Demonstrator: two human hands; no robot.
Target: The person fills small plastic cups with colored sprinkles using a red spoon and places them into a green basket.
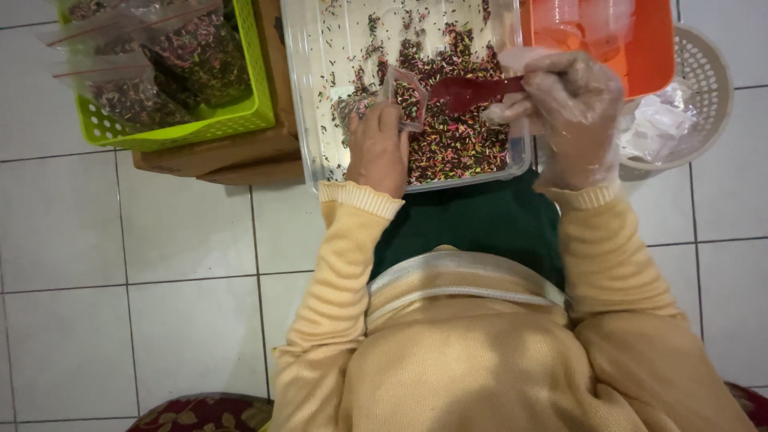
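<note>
Several filled bags [160,72] in green basket [240,120]; left hand [378,148] pinches open pouch [406,98], gloved right hand [572,108] grips red scoop [468,92] (clear tray [308,120] near edge heaped with sprinkles [456,144])

Several clear plastic zip bags filled with dark multicoloured sprinkles [160,68] lie stacked in a lime-green perforated plastic basket [240,120] at the upper left, each with a thin red strip along its sealed edge. A small clear plastic pouch [410,98], open at the top and partly filled with sprinkles, is held by the bare left hand [378,148] over the clear tray of sprinkles [308,96].
</note>
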